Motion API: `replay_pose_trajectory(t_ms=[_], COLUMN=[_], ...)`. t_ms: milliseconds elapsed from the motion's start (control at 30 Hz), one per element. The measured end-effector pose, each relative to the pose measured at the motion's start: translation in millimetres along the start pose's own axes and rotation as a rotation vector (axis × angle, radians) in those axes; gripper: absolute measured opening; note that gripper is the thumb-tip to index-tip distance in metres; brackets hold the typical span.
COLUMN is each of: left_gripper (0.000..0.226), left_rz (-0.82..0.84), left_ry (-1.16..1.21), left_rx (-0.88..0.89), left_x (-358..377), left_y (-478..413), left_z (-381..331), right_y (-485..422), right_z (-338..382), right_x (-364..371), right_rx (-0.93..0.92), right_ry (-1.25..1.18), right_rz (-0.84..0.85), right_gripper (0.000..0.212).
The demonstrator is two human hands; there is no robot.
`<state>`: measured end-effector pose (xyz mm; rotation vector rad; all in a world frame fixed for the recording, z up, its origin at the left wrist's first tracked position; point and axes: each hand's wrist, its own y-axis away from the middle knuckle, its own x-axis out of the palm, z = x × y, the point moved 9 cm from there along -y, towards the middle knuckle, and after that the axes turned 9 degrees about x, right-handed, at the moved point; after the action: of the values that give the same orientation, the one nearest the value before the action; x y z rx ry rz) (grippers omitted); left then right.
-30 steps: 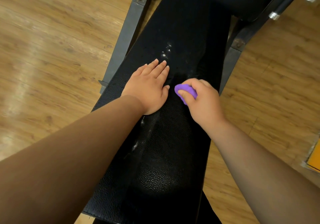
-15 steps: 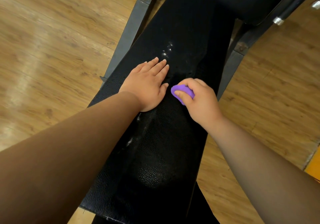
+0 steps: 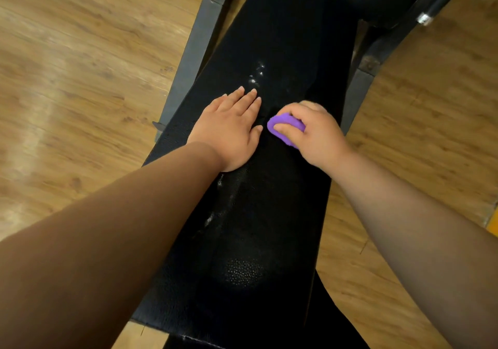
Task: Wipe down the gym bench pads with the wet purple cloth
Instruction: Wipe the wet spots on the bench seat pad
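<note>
Purple cloth (image 3: 286,128) seems soft, wet, squashy; right hand (image 3: 316,135) bunches it in its grip; left hand (image 3: 229,130) spread on pad (image 3: 269,240).

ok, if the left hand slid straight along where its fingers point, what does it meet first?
Water droplets on the bench pad, just ahead of the flat left hand. Past them, likely only bare pad.
</note>
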<state>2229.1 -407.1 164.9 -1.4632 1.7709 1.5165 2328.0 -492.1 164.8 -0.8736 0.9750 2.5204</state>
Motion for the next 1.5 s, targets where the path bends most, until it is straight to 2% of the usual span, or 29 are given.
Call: replay_pose_trajectory(t_ms=[100, 267, 367, 433, 533, 700, 833, 1033, 1200, 1400, 1500], left_gripper=[0.06, 0.059, 0.058, 0.056, 0.052, 0.051, 0.052, 0.052, 0.051, 0.051, 0.051], left_rz=[-0.002, -0.01, -0.002, 0.002, -0.057, -0.101, -0.106, -0.096, -0.103, -0.102, -0.108], left_ry=[0.0, 0.017, 0.035, 0.057, 0.069, 0.071, 0.052, 0.045, 0.038, 0.054, 0.048], left_rx=[-0.006, 0.004, 0.011, 0.012, 0.011, 0.008, 0.002, -0.009, -0.009, -0.019, -0.018], left_x=[0, -1, -1, -1, -8, -6, -5, -4, -6, -6, -7], left_y=[0, 0, -1, -3, -10, -18, -19, -20, -19, -19, -18], left_z=[1, 1, 2, 3, 6, 5, 6, 6, 5, 6, 5], right_y=[-7, 1, -5, -9, -8, -19, -35, -15, -52, -6, -39], right_z=[-5, -8, -8, -2, 8, 6, 0, 8, 4, 11, 11], right_x=[-6, -8, -9, -6, -2, -1, -8, 3, -3, 1, -3], right_rx=[0.077, 0.144, 0.205, 0.217, 0.153, -0.011, 0.047, -0.102, 0.009, -0.138, -0.081], right_ry=[-0.057, -0.007, -0.019, 0.065, 0.194, 0.191, 0.249, 0.233, 0.27, 0.223, 0.295], right_rz=[-0.009, 0.013, -0.035, -0.088, -0.173, -0.134, -0.171, -0.147, -0.18, -0.196, -0.225], right_gripper=[0.023, 0.033, 0.024, 0.035, 0.037, 0.035, 0.038, 0.037, 0.039, 0.036, 0.039])
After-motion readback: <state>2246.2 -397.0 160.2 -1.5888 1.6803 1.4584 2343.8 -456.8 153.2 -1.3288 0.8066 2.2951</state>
